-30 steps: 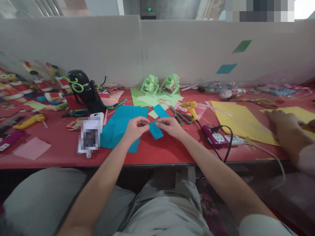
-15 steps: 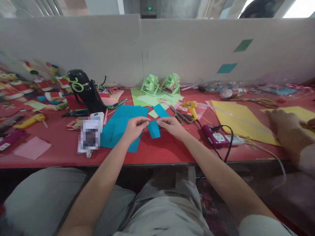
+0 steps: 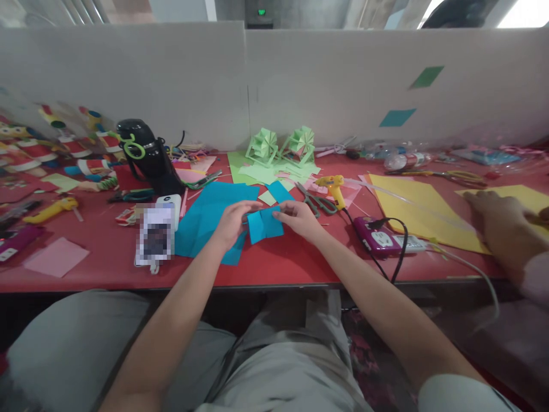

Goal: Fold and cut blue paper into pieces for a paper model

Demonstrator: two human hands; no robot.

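Observation:
Both of my hands hold one small blue paper piece (image 3: 265, 224) just above the red table (image 3: 278, 264). My left hand (image 3: 234, 220) pinches its left edge, fingers closed. My right hand (image 3: 299, 218) pinches its right edge. The piece shows a fold line down its middle. A larger blue sheet (image 3: 206, 220) lies flat under and to the left of my left hand. Another small blue piece (image 3: 281, 192) lies just behind the held one.
Grey scissors (image 3: 315, 201) and a yellow glue gun (image 3: 333, 187) lie right of my hands; a purple power strip (image 3: 380, 240) with black cable follows. Green paper fans (image 3: 281, 146) stand behind. Another person's hand (image 3: 501, 220) rests on yellow paper (image 3: 422, 212). A black bottle (image 3: 148, 155) stands left.
The small blue piece has spread wider between my hands, from a narrow folded strip to an opened sheet with a crease. My hands dropped slightly toward the table.

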